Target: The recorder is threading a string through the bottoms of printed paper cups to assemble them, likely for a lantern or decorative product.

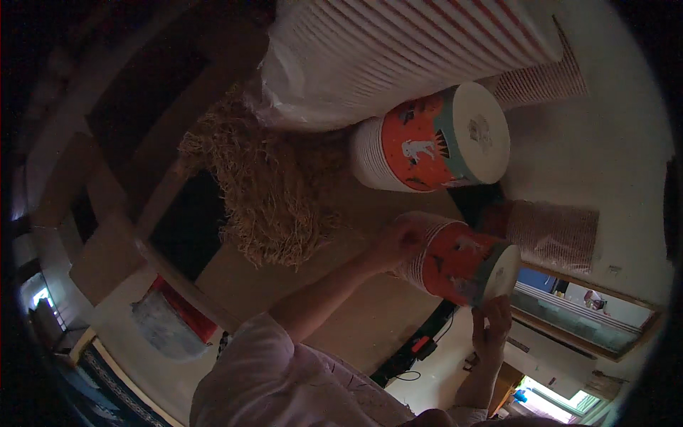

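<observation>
We're gripping an orange cup stack with our left hand; our right hand is touching its base, whether gripping, we can't tell.

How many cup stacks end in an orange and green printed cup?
2. The held stack is between the left hand and right hand; the other stack is above it in the picture, below the large wrapped stack. More may be hidden.
</observation>
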### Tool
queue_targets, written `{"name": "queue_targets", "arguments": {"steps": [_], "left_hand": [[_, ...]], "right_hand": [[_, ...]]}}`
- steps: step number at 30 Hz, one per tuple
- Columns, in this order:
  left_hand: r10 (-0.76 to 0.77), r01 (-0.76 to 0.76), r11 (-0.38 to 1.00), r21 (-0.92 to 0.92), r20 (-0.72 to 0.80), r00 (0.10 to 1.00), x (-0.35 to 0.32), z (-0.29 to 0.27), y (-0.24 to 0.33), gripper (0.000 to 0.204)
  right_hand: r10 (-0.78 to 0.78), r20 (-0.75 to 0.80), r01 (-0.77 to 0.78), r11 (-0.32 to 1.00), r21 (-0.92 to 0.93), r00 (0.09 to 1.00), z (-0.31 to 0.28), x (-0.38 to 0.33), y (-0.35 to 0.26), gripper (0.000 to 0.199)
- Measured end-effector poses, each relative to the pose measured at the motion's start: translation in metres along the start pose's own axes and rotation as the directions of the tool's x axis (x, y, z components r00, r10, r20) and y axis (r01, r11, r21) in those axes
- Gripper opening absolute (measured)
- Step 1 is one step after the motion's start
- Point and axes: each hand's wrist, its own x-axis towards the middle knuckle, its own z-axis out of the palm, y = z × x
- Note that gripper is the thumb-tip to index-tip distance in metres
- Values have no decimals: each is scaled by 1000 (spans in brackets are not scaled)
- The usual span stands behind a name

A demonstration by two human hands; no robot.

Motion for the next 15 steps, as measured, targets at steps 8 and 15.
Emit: {"name": "queue_targets", "arguments": {"steps": [8,15], "left_hand": [[-101,101,995,-6,-39,994,-10,-5,12,19],[-123,124,992,37,-45,991,-5,8,-22,23]], "right_hand": [[-47,10,47,999,-6,999,-1,1,0,18],[-61,-25,61,998,23,998,3,4,-1,21]]}}
